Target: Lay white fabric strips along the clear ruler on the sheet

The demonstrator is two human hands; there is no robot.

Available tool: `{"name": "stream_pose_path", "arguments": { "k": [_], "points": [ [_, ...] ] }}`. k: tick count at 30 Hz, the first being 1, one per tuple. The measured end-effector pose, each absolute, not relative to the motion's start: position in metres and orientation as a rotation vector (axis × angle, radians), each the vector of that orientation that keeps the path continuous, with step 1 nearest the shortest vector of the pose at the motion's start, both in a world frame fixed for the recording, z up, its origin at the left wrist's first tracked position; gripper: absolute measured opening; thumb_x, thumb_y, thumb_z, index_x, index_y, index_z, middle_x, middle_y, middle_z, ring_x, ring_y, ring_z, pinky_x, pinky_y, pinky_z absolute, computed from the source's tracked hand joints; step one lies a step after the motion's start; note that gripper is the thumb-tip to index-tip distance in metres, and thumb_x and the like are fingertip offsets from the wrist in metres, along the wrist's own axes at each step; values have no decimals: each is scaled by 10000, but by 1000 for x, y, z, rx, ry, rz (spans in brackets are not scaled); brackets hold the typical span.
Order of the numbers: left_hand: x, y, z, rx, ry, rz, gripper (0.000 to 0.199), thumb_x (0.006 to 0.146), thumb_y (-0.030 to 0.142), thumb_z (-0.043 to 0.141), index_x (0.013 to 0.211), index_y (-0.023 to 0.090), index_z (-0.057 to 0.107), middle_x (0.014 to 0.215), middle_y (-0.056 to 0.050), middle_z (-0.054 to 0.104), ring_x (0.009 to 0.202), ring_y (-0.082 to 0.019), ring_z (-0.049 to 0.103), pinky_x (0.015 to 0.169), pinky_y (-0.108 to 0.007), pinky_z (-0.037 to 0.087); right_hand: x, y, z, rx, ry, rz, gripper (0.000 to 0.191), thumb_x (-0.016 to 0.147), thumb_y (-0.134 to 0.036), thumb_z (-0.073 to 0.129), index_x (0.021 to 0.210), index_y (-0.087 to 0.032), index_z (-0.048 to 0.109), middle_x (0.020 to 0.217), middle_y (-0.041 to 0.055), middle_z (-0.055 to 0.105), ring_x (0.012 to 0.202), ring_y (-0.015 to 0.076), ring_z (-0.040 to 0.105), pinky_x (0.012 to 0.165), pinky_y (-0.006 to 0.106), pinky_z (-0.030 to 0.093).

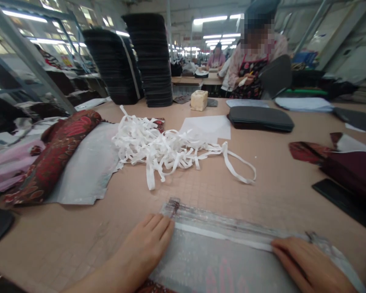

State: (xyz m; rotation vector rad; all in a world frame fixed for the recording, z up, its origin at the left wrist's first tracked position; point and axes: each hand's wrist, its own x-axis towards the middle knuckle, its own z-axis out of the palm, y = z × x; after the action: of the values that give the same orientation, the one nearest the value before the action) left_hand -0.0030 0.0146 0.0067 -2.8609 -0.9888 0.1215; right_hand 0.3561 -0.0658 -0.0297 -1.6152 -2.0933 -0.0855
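A grey-backed fabric panel lies on the table in front of me, with a faint pink pattern on it. A folded edge and a strip of white tape run across its far side. My left hand is closed on the panel's left corner, its fingers pressed together at the tape's end. At the right end of the tape, my right hand grips the panel's edge, the thumb out of sight. Just beyond the panel lies a tangled heap of white tape strips.
A rolled patterned fabric rests on grey sheets at left. Behind stand tall stacks of black pads, a pale block and dark grey panels. Maroon fabric and a phone-like black slab lie right. A co-worker stands opposite.
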Motion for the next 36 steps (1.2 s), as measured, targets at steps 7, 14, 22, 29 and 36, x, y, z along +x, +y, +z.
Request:
{"name": "stream_pose_path", "arguments": {
  "k": [7, 14, 22, 29, 36],
  "points": [
    [5, 10, 2, -2769, -900, 185, 553, 724, 43, 428, 1249, 209, 474, 998, -123, 618, 884, -286, 546, 779, -431, 410, 340, -60, -9, -1604, -2061, -91, 229, 887, -334, 427, 804, -232, 615, 735, 25, 651, 669, 186, 613, 629, 310, 476],
    [51, 16, 9, -2961, -708, 151, 362, 763, 68, 413, 1076, 101, 593, 946, -156, 612, 813, -279, 526, 708, -417, 428, 339, -63, -16, -1679, -2087, -21, 221, 907, -246, 399, 818, -199, 596, 753, 41, 610, 710, 192, 564, 665, 330, 431],
    [119, 11, 10, -3132, -467, 220, 320, 826, 121, 434, 1121, 102, 558, 996, -142, 608, 813, -262, 535, 659, -375, 465, 332, -63, -11, -1765, -2089, -19, 257, 914, -187, 359, 789, -171, 584, 726, 50, 568, 705, 204, 519, 652, 340, 403],
    [118, 19, 11, -3208, -461, 252, 454, 796, 31, 386, 1232, 119, 480, 1142, -116, 571, 962, -249, 523, 812, -363, 462, 354, -76, -6, -1877, -1956, 131, 164, 888, -154, 419, 829, -178, 570, 785, 43, 584, 764, 200, 532, 701, 335, 411],
    [124, 14, 11, -3150, -542, 208, 562, 742, 0, 385, 1270, 169, 471, 1135, -103, 584, 990, -265, 524, 837, -395, 458, 386, -89, -1, -2038, -1629, 330, 124, 829, -111, 458, 806, -197, 544, 806, 13, 579, 789, 170, 549, 720, 290, 418]
  ]
}}
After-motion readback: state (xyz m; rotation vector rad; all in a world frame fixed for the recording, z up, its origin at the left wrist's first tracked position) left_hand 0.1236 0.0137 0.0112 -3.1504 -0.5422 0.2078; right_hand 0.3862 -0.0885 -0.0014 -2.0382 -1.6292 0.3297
